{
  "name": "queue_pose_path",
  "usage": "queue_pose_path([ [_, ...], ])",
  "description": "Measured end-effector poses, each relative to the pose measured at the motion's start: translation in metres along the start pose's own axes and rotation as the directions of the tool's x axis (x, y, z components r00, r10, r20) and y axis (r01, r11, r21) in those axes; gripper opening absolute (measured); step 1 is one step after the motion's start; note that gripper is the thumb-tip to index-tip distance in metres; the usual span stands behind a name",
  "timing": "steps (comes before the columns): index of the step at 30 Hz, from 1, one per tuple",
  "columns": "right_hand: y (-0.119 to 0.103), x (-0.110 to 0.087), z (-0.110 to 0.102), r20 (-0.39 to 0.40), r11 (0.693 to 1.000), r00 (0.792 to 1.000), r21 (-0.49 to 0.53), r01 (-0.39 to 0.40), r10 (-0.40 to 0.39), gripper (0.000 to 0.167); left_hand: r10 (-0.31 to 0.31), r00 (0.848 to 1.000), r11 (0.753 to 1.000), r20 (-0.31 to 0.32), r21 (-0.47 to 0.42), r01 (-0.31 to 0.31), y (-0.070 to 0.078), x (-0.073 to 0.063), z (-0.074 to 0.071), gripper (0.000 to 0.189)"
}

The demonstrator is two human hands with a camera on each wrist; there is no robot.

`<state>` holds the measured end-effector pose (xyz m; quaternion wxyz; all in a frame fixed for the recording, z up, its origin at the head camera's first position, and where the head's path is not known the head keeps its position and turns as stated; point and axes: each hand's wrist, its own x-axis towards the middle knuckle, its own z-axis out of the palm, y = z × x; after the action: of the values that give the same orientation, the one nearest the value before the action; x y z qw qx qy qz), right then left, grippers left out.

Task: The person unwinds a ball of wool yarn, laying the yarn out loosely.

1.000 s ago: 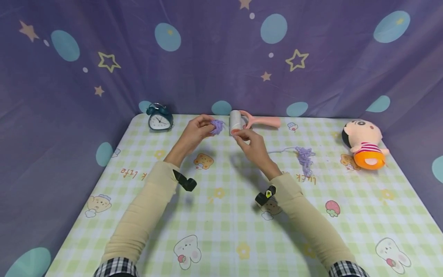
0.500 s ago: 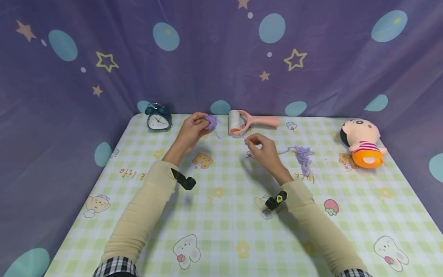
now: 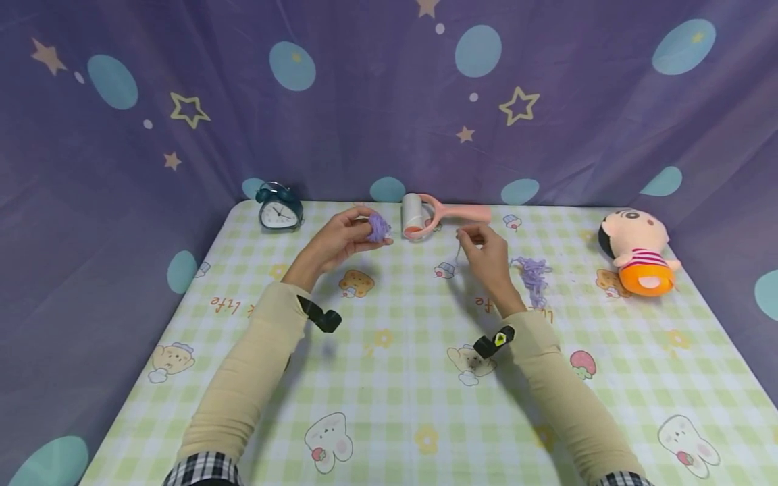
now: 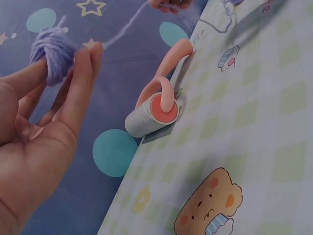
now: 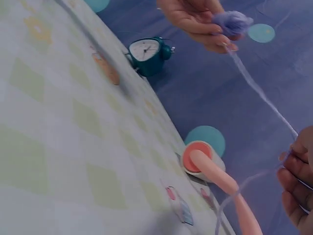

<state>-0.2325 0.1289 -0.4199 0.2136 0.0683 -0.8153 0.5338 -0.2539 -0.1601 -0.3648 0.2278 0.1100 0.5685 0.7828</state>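
Observation:
My left hand (image 3: 340, 241) holds a small ball of purple yarn (image 4: 51, 56) between thumb and fingers, raised over the far part of the table. A yarn strand (image 5: 257, 90) runs from the ball's side across to my right hand (image 3: 488, 260). The right thumb and fingertips pinch that strand, and its other end hangs down from them. A loose purple yarn heap (image 3: 535, 280) lies on the table just right of the right hand, partly behind it in the head view.
A lint roller (image 3: 415, 216) with a pink handle lies at the table's back edge, between the hands. The teal alarm clock (image 3: 280, 206) stands at the back left. A plush doll (image 3: 638, 253) lies at the right on the checked tablecloth (image 3: 389, 405).
My right hand has moved right, away from the lint roller, drawing the strand along. The left hand has shifted slightly and its lower fingers have spread; it keeps hold of the yarn ball.

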Motion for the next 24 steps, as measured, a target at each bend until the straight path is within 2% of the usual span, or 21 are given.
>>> queue_pose_path([
  [3,0.001,0.004,-0.006,-0.058,0.999,0.998,0.038,-0.013,0.016,0.016,-0.032,0.999,0.999,0.019,0.044,0.032,0.0,-0.001,0.0,0.018],
  [11,-0.001,0.011,-0.02,-0.191,0.998,0.981,0.061,0.0,0.012,0.02,-0.047,0.997,0.985,-0.068,0.162,0.058,0.0,-0.002,-0.002,0.018],
  [15,-0.016,0.008,-0.027,-0.227,0.996,0.974,0.085,0.007,0.013,0.018,-0.023,0.993,0.98,-0.113,0.196,0.045,-0.001,-0.001,-0.003,0.021],
  [17,-0.015,0.008,-0.031,-0.231,0.996,0.973,0.092,-0.003,0.025,0.016,-0.001,0.991,0.979,-0.135,0.202,0.029,-0.001,-0.001,-0.003,0.022],
  [22,-0.015,0.006,-0.039,-0.237,0.993,0.971,0.114,-0.014,0.041,0.016,0.052,0.98,0.986,-0.191,0.163,-0.021,-0.002,0.001,-0.005,0.021],
  [24,-0.023,0.002,-0.042,-0.241,0.993,0.969,0.116,-0.019,0.047,0.018,0.067,0.975,0.99,-0.214,0.134,-0.039,-0.002,0.002,-0.005,0.021],
])
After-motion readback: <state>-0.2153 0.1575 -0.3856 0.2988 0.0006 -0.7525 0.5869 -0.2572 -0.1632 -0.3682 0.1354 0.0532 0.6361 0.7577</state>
